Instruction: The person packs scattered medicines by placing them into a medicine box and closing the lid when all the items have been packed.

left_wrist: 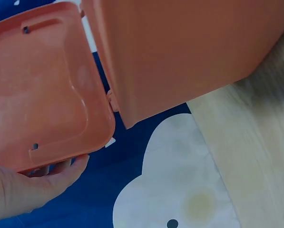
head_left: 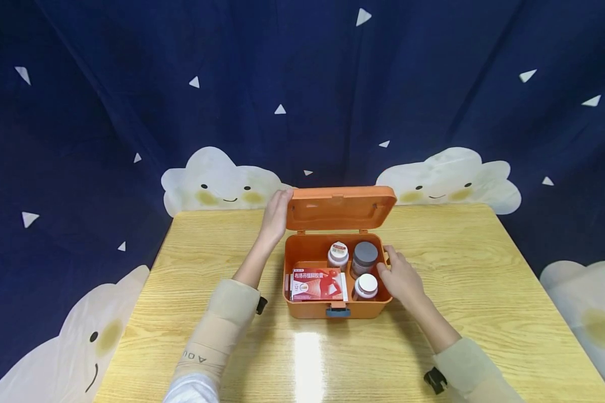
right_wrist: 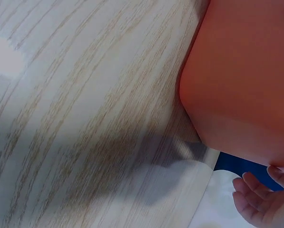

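Observation:
An orange storage box (head_left: 309,309) stands on the table with its hinged lid (head_left: 340,210) raised at the back. My left hand (head_left: 277,212) grips the lid's left edge; in the left wrist view the thumb lies along the edge, with fingers partly hidden behind it. My right hand (head_left: 400,275) holds the box's right rim, its thumb over the rim. Seen from the right wrist, its other fingers (right_wrist: 252,203) hang loosely bent beside the wall. Inside lie a red-and-white medicine carton (head_left: 316,284), two white-capped bottles (head_left: 338,252) and a grey-capped bottle (head_left: 365,253).
A blue-grey latch (head_left: 338,312) is on the box's front. The wooden table (head_left: 217,246) extends on both sides of the box. Behind it hangs a dark blue curtain (head_left: 302,73) with white clouds and triangles.

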A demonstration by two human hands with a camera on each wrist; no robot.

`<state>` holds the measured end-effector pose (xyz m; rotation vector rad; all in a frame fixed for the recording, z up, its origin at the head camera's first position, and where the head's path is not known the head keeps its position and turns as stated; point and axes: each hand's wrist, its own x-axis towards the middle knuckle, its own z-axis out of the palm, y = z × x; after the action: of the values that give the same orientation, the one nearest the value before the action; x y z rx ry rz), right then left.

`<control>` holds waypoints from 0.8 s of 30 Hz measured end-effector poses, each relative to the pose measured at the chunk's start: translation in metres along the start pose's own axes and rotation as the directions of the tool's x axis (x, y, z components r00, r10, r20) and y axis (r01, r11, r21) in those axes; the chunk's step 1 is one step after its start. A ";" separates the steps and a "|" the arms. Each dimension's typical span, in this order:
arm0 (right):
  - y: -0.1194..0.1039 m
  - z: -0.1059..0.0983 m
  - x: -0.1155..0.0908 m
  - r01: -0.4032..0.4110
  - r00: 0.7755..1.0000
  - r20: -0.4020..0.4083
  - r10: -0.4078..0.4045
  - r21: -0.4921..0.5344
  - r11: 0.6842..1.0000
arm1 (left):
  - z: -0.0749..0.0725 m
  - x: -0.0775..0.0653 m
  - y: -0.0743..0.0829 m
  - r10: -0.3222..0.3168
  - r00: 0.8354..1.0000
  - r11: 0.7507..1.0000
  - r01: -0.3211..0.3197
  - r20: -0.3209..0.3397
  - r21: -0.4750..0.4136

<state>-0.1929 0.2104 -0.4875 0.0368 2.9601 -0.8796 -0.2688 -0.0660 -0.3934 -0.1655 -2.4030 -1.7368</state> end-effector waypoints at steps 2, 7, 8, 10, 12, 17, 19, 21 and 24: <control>0.000 0.000 0.000 -0.007 1.000 0.009 0.007 0.056 0.998 | 0.001 -0.006 -0.002 0.038 0.999 0.999 -0.038 -0.019 -0.003; -0.004 -0.004 0.000 -0.072 0.997 0.054 0.060 0.247 0.966 | 0.003 -0.017 -0.011 0.151 0.988 0.989 -0.150 -0.045 0.018; -0.006 -0.006 0.000 -0.087 0.995 0.061 0.072 0.296 0.951 | 0.003 -0.019 -0.012 0.174 0.984 0.985 -0.173 -0.046 0.023; -0.011 -0.011 0.002 -0.101 0.995 0.045 0.090 0.419 0.902 | 0.003 -0.023 -0.015 0.220 0.975 0.975 -0.219 -0.043 0.023; -0.016 -0.017 0.003 -0.079 0.995 -0.001 0.096 0.572 0.816 | 0.004 -0.026 -0.018 0.253 0.967 0.967 -0.253 -0.038 0.018; -0.029 -0.034 0.005 0.115 0.990 -0.142 0.004 0.824 0.554 | 0.003 -0.033 -0.023 0.289 0.957 0.957 -0.289 -0.031 0.017; -0.033 -0.039 0.004 0.184 0.983 -0.173 -0.069 0.854 0.487 | 0.004 -0.036 -0.025 0.305 0.952 0.952 -0.305 -0.029 0.011; -0.036 -0.042 0.004 0.240 0.970 -0.191 -0.153 0.863 0.444 | 0.004 -0.039 -0.026 0.326 0.945 0.945 -0.327 -0.031 -0.008; -0.038 -0.044 0.003 0.302 0.942 -0.208 -0.264 0.867 0.396 | 0.005 -0.044 -0.027 0.373 0.927 0.927 -0.374 -0.034 -0.036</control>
<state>-0.1992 0.2032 -0.4300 -0.4322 2.1226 -2.4111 -0.2314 -0.0697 -0.4286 -0.5624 -2.1393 -1.5986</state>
